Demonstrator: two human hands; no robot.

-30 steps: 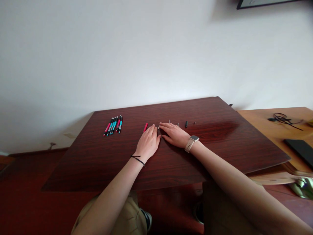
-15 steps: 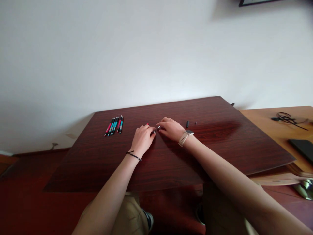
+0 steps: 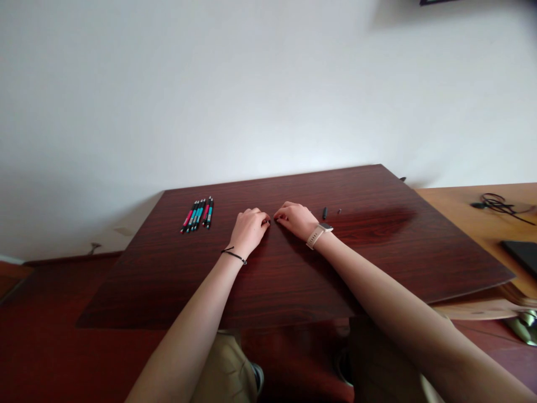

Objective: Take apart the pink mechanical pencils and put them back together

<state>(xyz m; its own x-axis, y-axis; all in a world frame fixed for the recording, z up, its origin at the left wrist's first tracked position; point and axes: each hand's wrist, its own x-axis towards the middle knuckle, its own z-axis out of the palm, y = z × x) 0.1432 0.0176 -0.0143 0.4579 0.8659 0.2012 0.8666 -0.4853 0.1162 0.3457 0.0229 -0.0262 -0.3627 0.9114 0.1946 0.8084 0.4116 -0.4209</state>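
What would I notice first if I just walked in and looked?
Two hands, the left hand and right hand, curled fingertip to fingertip mid-way across the dark wooden board. To their left lies a tidy row of pink and teal pens; a small black pen part sits to the right.

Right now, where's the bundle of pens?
The pens lie on the dark wooden table, far left part, well left of the left hand.

Both forearms are bare, with no sleeves. A thin black cord bracelet (image 3: 234,255) circles the left wrist. The right wrist carries a watch (image 3: 319,233) with a pale beige strap and a small rectangular face. Tan trousers (image 3: 226,366) cover the lap.
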